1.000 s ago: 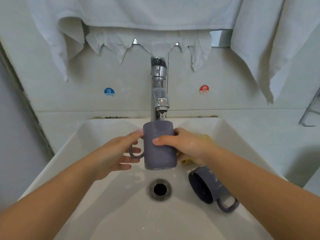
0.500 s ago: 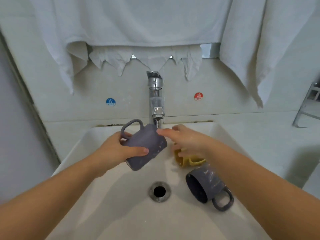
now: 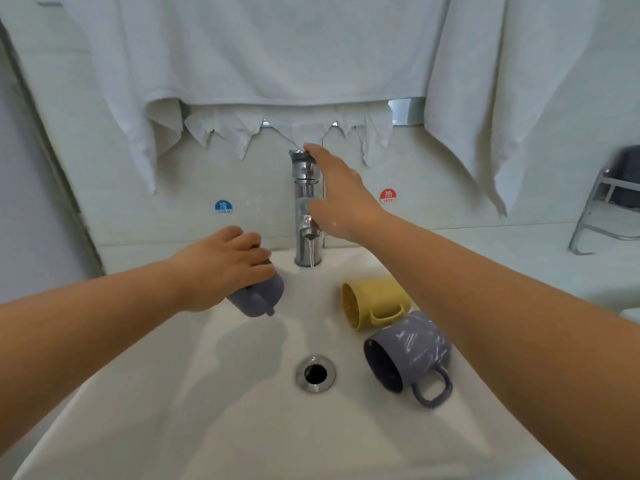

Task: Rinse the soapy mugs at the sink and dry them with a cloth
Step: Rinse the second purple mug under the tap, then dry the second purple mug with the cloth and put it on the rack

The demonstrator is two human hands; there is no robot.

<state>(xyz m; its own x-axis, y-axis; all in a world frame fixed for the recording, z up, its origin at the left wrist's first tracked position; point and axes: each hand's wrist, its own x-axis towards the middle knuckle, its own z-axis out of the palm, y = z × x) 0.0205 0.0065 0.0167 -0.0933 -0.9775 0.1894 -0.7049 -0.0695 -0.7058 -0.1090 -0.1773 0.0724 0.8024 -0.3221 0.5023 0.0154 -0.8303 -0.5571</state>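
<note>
The left hand [image 3: 221,268] is gripping a purple-grey mug [image 3: 258,296] from above, fingers curled round its body, holding it tilted over the left side of the white sink [image 3: 145,393], handle pointing down toward the camera. The right hand [image 3: 341,199] is reaching up to the chrome tap [image 3: 305,209], fingers straight and lightly spread, fingertips touching the lever at the top. A thin stream of water is running from the spout.

Two more mugs are lying on their sides in the basin on the right: a yellow mug [image 3: 374,301], and just in front of it a soapy purple mug [image 3: 408,355] streaked with white suds, close to the drain [image 3: 315,373]. White towels [image 3: 277,57] are hanging on the wall above the tap.
</note>
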